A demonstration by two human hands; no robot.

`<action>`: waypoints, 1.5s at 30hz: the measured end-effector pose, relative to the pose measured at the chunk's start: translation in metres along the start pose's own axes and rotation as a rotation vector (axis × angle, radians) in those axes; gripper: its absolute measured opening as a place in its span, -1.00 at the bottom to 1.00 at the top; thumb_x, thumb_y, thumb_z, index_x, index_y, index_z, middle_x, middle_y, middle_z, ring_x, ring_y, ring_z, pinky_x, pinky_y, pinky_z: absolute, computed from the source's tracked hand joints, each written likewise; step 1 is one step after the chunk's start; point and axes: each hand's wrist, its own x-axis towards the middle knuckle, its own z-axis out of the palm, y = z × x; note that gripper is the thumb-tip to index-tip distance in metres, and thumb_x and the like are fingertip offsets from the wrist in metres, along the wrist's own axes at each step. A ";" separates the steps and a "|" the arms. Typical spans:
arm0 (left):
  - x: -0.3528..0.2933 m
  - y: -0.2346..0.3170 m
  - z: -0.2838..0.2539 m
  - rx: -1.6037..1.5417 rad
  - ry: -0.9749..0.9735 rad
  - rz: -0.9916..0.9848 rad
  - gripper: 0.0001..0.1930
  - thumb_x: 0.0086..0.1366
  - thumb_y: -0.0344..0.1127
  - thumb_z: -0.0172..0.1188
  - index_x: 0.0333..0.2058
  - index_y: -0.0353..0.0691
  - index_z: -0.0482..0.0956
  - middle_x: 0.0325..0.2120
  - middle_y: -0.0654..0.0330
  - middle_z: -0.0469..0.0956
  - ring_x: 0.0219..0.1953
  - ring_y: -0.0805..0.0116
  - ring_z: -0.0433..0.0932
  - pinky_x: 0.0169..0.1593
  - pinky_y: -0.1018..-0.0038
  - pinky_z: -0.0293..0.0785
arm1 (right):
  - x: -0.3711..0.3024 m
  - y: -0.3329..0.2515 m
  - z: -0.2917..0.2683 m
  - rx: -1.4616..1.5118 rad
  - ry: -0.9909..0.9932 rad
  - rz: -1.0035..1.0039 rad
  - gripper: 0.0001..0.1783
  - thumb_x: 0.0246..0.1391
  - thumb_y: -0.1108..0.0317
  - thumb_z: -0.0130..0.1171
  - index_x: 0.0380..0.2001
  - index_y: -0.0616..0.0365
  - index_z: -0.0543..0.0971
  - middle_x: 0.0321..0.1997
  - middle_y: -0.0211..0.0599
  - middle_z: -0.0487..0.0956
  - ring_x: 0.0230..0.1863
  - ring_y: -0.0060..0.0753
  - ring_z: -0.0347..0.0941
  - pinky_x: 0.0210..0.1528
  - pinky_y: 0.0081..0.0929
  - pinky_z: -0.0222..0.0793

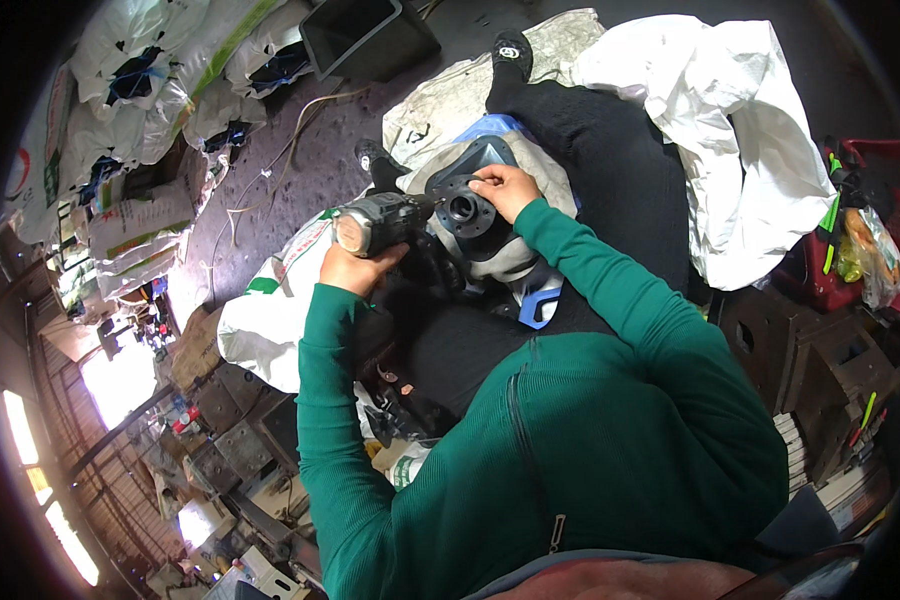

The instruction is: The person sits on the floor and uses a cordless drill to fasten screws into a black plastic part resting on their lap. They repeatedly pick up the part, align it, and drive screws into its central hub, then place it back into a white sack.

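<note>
My left hand [358,268] is closed around a grey power drill [388,220], whose front end points right toward a round black flange [482,222]. With thumb and fingers, my right hand [510,192] grips the flange at its upper right rim. A large hole sits in the flange's middle, with smaller holes around it. Drill tip and flange rim look very near each other; whether they touch I cannot tell. Behind the flange is a dark part with a rounded-corner frame [490,152], resting on pale cloth [540,170] between my legs.
A blue handle [540,308] shows below the cloth. White sacks [735,130] lie at right, near a red crate [820,270] with bagged items. Filled white bags [140,215] and a black bin [368,40] stand at upper left. A thin cable [295,135] crosses the floor.
</note>
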 end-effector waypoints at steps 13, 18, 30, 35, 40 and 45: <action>0.011 0.021 0.001 0.109 -0.162 -0.322 -0.47 -0.02 -0.25 0.36 -0.05 -0.29 0.46 -0.17 0.07 0.55 -0.11 0.22 0.53 -0.02 0.40 0.41 | 0.002 -0.002 -0.002 -0.245 0.127 -0.246 -0.75 -0.04 0.28 0.26 -0.32 0.20 0.56 -0.40 -0.21 0.49 -0.42 -0.34 0.42 -0.32 -0.46 0.35; 0.008 0.015 0.011 0.186 -0.159 -0.292 -0.49 0.01 -0.25 0.33 -0.04 -0.27 0.45 -0.15 0.06 0.53 -0.11 0.17 0.52 -0.03 0.35 0.42 | -0.001 0.004 0.000 -0.227 0.120 -0.237 -0.75 0.00 0.29 0.22 -0.27 0.19 0.52 -0.34 -0.20 0.49 -0.36 -0.31 0.44 -0.28 -0.43 0.35; -0.021 0.040 0.017 -0.084 0.062 -0.367 -0.56 0.00 -0.39 0.36 -0.11 -0.33 0.48 -0.23 0.12 0.57 -0.21 0.33 0.55 -0.13 0.43 0.45 | 0.001 0.017 0.009 -0.270 0.199 -0.435 -0.77 0.05 0.28 0.14 -0.25 0.16 0.51 -0.27 -0.13 0.49 -0.26 -0.08 0.46 -0.22 -0.31 0.37; -0.080 0.054 -0.020 -0.354 0.128 -0.329 -0.64 0.04 -0.38 0.32 -0.16 -0.30 0.49 -0.39 0.22 0.56 -0.43 0.44 0.53 -0.32 0.52 0.45 | 0.002 0.015 0.004 -0.336 0.192 -0.439 -0.76 0.00 0.23 0.20 -0.28 0.12 0.54 -0.35 -0.20 0.48 -0.31 -0.22 0.46 -0.27 -0.37 0.38; -0.144 0.051 0.031 -0.192 -0.064 -0.193 -0.30 -0.02 -0.35 0.32 0.14 -0.16 0.28 -0.18 0.12 0.56 -0.14 0.29 0.57 -0.01 0.44 0.45 | 0.033 -0.017 -0.006 -0.469 0.116 -0.594 -0.69 -0.02 0.04 0.18 -0.33 0.01 0.64 -0.29 -0.25 0.55 -0.35 -0.18 0.46 -0.21 -0.33 0.37; -0.188 0.024 0.098 0.071 -0.225 -0.346 -0.18 -0.10 -0.41 0.25 0.20 0.23 0.20 -0.27 0.11 0.52 -0.28 0.02 0.53 -0.17 0.26 0.47 | 0.089 -0.045 0.019 -0.887 -0.609 -0.138 -0.45 0.02 -0.20 0.02 -0.27 0.04 0.65 -0.23 -0.15 0.61 -0.16 -0.15 0.51 -0.06 -0.36 0.34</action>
